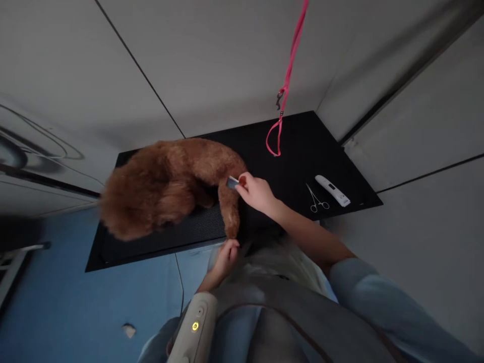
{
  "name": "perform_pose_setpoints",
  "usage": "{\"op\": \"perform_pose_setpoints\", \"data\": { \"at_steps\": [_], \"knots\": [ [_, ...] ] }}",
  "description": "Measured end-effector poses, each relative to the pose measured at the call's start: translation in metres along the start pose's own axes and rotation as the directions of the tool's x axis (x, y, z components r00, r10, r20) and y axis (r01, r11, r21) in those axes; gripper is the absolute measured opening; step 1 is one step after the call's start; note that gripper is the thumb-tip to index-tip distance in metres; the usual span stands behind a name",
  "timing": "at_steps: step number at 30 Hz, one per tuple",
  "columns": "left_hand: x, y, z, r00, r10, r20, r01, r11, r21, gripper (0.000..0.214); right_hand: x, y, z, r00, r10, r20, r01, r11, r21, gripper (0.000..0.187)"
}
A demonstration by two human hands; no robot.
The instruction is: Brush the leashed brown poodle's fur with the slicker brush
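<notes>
A curly brown dog [204, 159] lies on a black grooming table [302, 136], its fluffy head to the left and one hind leg [229, 209] stretched toward me. My left hand [227, 254] is closed around the paw end of that leg at the table's near edge; the paw itself is mostly hidden. In my right hand [257, 191] is a small comb [232, 182], pinched between thumb and fingers. The comb's grey end touches the fur on the upper part of the leg.
A pink leash loop [279, 136] with a metal clip hangs over the table. Scissors-like clamps [316, 200] and a white clipper [333, 190] lie at the right end. A pale device [196, 327] with a yellow light is close below. Grey walls stand behind.
</notes>
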State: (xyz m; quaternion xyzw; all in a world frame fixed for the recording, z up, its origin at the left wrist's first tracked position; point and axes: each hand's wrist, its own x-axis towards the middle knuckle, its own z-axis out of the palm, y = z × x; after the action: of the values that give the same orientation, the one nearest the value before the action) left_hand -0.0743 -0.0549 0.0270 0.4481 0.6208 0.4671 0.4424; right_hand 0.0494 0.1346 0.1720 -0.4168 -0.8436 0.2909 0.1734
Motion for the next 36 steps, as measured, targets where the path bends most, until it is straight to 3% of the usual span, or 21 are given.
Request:
{"op": "perform_pose_setpoints", "data": {
  "at_steps": [2, 4, 6, 8, 11, 14, 15, 16, 19, 20, 22, 23, 26, 27, 31, 32, 34, 36],
  "knots": [
    [0.002, 0.004, -0.008, 1.0, -0.021, 0.003, 0.021, 0.998, -0.067, 0.002, -0.001, 0.018, 0.016, 1.0, -0.011, 0.021, 0.005, 0.954, 0.301, 0.018],
    [0.003, 0.008, -0.016, 0.997, -0.065, 0.043, 0.071, 0.984, -0.162, 0.011, 0.0, 0.033, 0.032, 0.999, 0.02, 0.028, -0.032, 0.833, 0.552, 0.017],
    [0.004, 0.013, -0.027, 0.99, -0.114, 0.086, 0.132, 0.959, -0.249, 0.021, 0.0, 0.043, 0.046, 0.983, 0.142, -0.112, -0.022, 0.71, 0.704, 0.019],
    [0.005, 0.018, -0.039, 0.983, -0.14, 0.122, 0.172, 0.937, -0.305, 0.028, 0.0, 0.049, 0.057, 0.974, 0.158, -0.161, 0.031, 0.615, 0.788, 0.023],
    [0.01, 0.025, -0.054, 0.978, -0.145, 0.151, 0.189, 0.919, -0.345, 0.033, 0.0, 0.053, 0.067, 0.999, 0.041, -0.019, -0.005, 0.509, 0.861, 0.033],
    [0.016, 0.032, -0.063, 0.979, -0.152, 0.133, 0.192, 0.903, -0.384, 0.034, -0.001, 0.055, 0.072, 0.948, 0.26, -0.184, 0.05, 0.448, 0.892, 0.04],
    [0.017, 0.034, -0.063, 0.979, -0.158, 0.128, 0.197, 0.897, -0.395, 0.032, -0.001, 0.055, 0.074, 0.929, 0.297, -0.22, 0.072, 0.438, 0.896, 0.041],
    [0.018, 0.036, -0.063, 0.979, -0.165, 0.122, 0.2, 0.894, -0.401, 0.031, -0.002, 0.054, 0.076, 0.942, 0.267, -0.201, 0.071, 0.428, 0.901, 0.04],
    [0.018, 0.042, -0.057, 0.983, -0.179, 0.046, 0.183, 0.898, -0.401, 0.029, -0.007, 0.053, 0.08, 0.995, 0.094, -0.039, -0.003, 0.41, 0.912, 0.04],
    [0.018, 0.043, -0.054, 0.983, -0.184, 0.001, 0.169, 0.899, -0.405, 0.031, -0.008, 0.053, 0.08, 0.988, 0.139, -0.062, 0.001, 0.404, 0.915, 0.041],
    [0.017, 0.042, -0.05, 0.979, -0.196, -0.058, 0.154, 0.894, -0.42, 0.041, -0.012, 0.053, 0.081, 0.927, 0.318, -0.201, 0.06, 0.402, 0.914, 0.042],
    [0.016, 0.041, -0.049, 0.977, -0.202, -0.063, 0.156, 0.889, -0.431, 0.05, -0.014, 0.052, 0.081, 0.91, 0.346, -0.227, 0.073, 0.405, 0.911, 0.041],
    [0.017, 0.036, -0.044, 0.973, -0.227, -0.034, 0.185, 0.865, -0.466, 0.072, -0.021, 0.05, 0.082, 0.989, 0.146, -0.036, -0.027, 0.411, 0.911, 0.039],
    [0.017, 0.035, -0.041, 0.97, -0.239, -0.049, 0.187, 0.855, -0.483, 0.073, -0.023, 0.048, 0.082, 0.992, 0.122, 0.01, -0.06, 0.416, 0.907, 0.038],
    [0.022, 0.036, -0.031, 0.929, -0.331, -0.166, 0.171, 0.782, -0.6, 0.05, -0.028, 0.041, 0.08, 0.911, 0.364, -0.195, 0.004, 0.465, 0.885, 0.034],
    [0.023, 0.038, -0.029, 0.92, -0.367, -0.136, 0.203, 0.744, -0.636, 0.044, -0.029, 0.039, 0.08, 0.928, 0.33, -0.171, -0.008, 0.478, 0.879, 0.033],
    [0.024, 0.039, -0.029, 0.898, -0.439, 0.017, 0.325, 0.638, -0.698, 0.037, -0.03, 0.036, 0.079, 0.98, 0.199, -0.016, -0.087, 0.496, 0.864, 0.029],
    [0.024, 0.038, -0.033, 0.848, -0.479, 0.227, 0.481, 0.513, -0.712, 0.028, -0.03, 0.034, 0.076, 0.976, 0.218, 0.023, -0.138, 0.529, 0.837, 0.027]
  ]
}}
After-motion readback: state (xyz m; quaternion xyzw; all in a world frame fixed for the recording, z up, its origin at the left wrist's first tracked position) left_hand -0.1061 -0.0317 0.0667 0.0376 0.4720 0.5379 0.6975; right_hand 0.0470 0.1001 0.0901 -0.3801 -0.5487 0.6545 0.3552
